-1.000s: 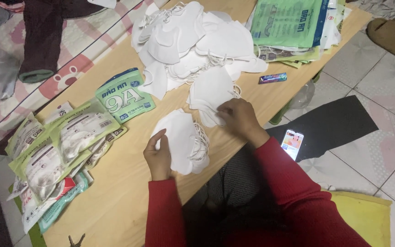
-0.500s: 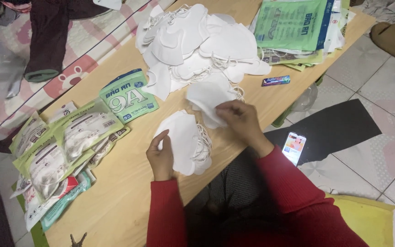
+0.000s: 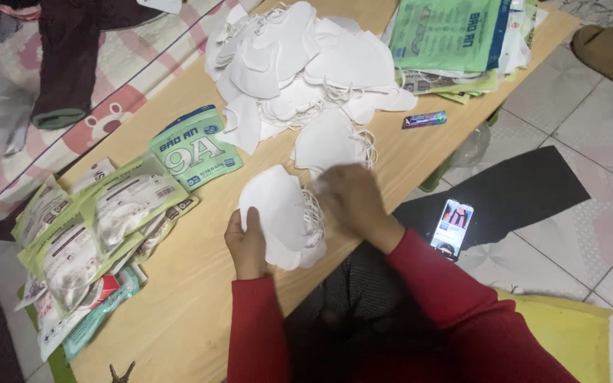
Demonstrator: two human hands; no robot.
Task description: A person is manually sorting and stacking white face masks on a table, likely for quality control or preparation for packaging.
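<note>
My left hand [image 3: 247, 245] grips the left edge of a small stack of white face masks [image 3: 280, 213] lying on the wooden table [image 3: 186, 298]. My right hand [image 3: 352, 202], blurred by motion, rests on the stack's right side at the ear loops; whether it pinches anything I cannot tell. One loose white mask [image 3: 329, 142] lies just beyond the stack. A big heap of white masks [image 3: 299, 64] sits farther back. Both sleeves are red.
Filled green-and-clear mask packets [image 3: 94, 227] pile up at the left, one green packet [image 3: 194, 150] apart. Flat green bags [image 3: 455, 35] lie stacked at the back right, a small blue wrapper [image 3: 424, 119] near them. A phone [image 3: 452, 227] lies on a dark sheet on the tiled floor.
My right hand has come back from the loose mask to the stack's right side. The left hand has kept its grip on the stack.
</note>
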